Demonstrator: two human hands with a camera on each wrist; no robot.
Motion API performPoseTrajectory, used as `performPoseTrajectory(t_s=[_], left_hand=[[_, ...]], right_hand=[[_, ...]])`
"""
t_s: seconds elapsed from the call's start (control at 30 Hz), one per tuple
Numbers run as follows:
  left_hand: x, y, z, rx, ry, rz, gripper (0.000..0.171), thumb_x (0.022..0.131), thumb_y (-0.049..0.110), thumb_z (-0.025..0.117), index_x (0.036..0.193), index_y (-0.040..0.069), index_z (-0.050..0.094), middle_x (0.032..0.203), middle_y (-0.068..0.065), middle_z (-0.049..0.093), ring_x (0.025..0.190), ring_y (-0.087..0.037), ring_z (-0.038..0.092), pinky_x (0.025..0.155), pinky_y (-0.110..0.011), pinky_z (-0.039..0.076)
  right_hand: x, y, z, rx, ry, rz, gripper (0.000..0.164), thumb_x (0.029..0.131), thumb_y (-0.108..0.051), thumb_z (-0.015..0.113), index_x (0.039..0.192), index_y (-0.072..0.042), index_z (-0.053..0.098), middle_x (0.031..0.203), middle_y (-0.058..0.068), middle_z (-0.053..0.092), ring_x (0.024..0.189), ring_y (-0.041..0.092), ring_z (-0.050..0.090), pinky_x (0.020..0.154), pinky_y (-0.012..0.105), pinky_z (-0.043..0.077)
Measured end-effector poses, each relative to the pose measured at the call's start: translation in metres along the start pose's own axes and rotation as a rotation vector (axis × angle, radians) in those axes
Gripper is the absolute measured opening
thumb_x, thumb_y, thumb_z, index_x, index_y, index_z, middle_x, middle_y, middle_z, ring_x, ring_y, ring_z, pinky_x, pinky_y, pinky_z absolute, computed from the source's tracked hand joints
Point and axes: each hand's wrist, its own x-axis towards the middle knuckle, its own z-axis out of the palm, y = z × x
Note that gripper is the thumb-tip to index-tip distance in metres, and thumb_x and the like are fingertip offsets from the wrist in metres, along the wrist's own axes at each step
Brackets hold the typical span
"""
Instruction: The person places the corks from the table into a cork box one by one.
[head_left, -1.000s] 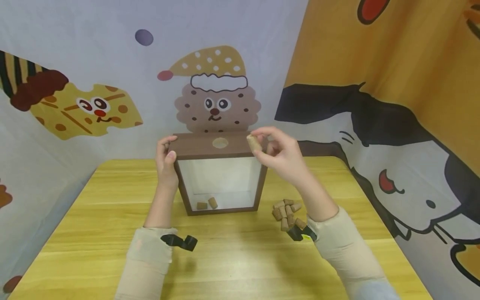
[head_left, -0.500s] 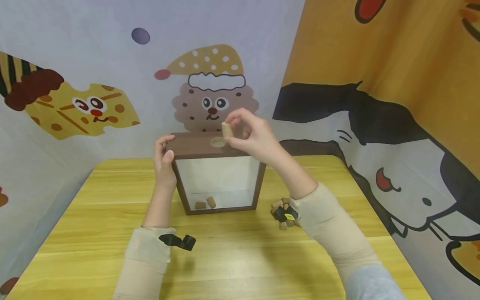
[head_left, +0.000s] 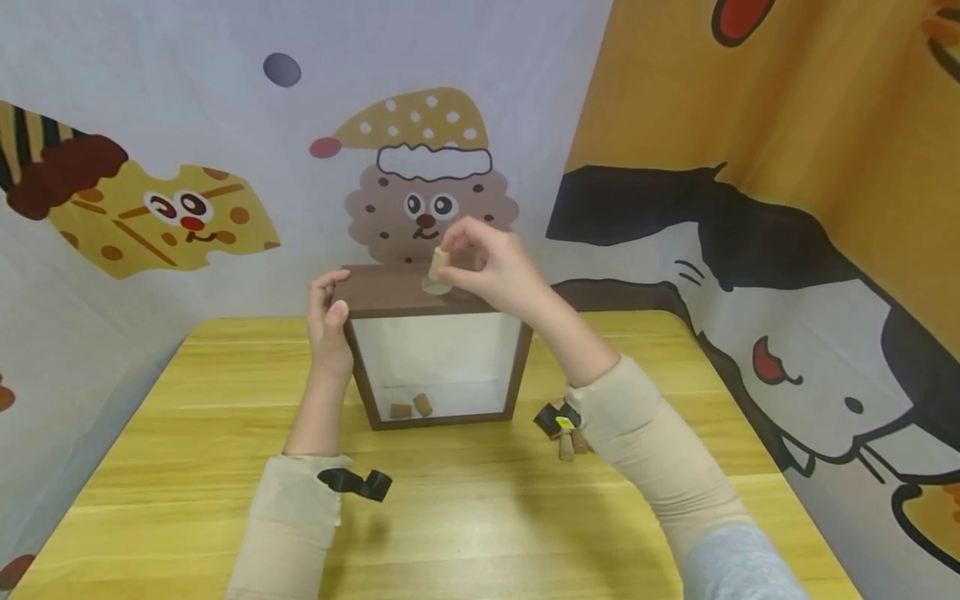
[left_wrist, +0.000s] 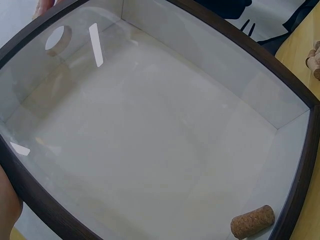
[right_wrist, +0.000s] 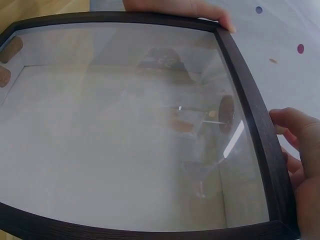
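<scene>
Pinching one cork at the hole, we steady the box.
Farthest left, our left hand grips the box's nine o'clock end, well apart from that cork. Inside, two loose corks lie toward the seven o'clock corner. The hole is in the box's top, at six o'clock from the pinched cork, whose long axis runs nearly twelve to six, top leaning slightly toward one; we cannot tell whether its lower end has entered. Our right hand, the nearer, has it between thumb and fingers, at nine o'clock from the palm. Rightmost, the pile sits at the box's four o'clock, partly hidden.
</scene>
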Motion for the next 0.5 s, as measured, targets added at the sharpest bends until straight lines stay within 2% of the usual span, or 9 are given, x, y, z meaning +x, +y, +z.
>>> performPoseTrajectory(t_s=[0.17,0.3,0.43,0.5], left_hand=[[0.001,0.001,0.0,-0.011,0.004,0.015,0.056,0.076,0.058,0.062,0.116,0.018,0.058,0.131,-0.009,0.044,0.129,-0.027,0.028,0.105,-0.047,0.01],[0.0,0.002,0.001,-0.017,0.003,0.017,0.056,0.076,0.057,0.062,0.115,0.018,0.058,0.13,-0.008,0.045,0.129,-0.026,0.028,0.105,-0.047,0.01],[0.0,0.002,0.001,-0.018,0.006,0.011,0.055,0.076,0.057,0.062,0.115,0.019,0.059,0.129,-0.005,0.045,0.129,-0.026,0.028,0.105,-0.047,0.01],[0.001,0.001,0.001,-0.017,0.006,0.007,0.056,0.076,0.059,0.062,0.115,0.019,0.059,0.129,-0.005,0.046,0.129,-0.026,0.028,0.105,-0.047,0.009]], right_hand=[[0.0,0.001,0.001,-0.055,-0.015,-0.02,0.011,0.088,-0.017,0.069,0.096,-0.013,0.063,0.09,-0.007,0.063,0.055,0.016,0.044,0.053,0.029,0.038],[-0.004,0.001,0.0,-0.064,-0.003,-0.012,0.011,0.088,-0.018,0.069,0.096,-0.012,0.065,0.091,-0.008,0.064,0.055,0.015,0.045,0.053,0.029,0.039],[-0.019,-0.001,-0.006,-0.034,0.048,0.001,0.012,0.088,-0.018,0.069,0.098,-0.011,0.066,0.089,-0.008,0.063,0.057,0.013,0.046,0.053,0.029,0.04],[-0.03,-0.003,-0.011,-0.022,0.086,-0.019,0.013,0.087,-0.016,0.07,0.098,-0.01,0.067,0.087,-0.007,0.062,0.057,0.013,0.046,0.052,0.029,0.04]])
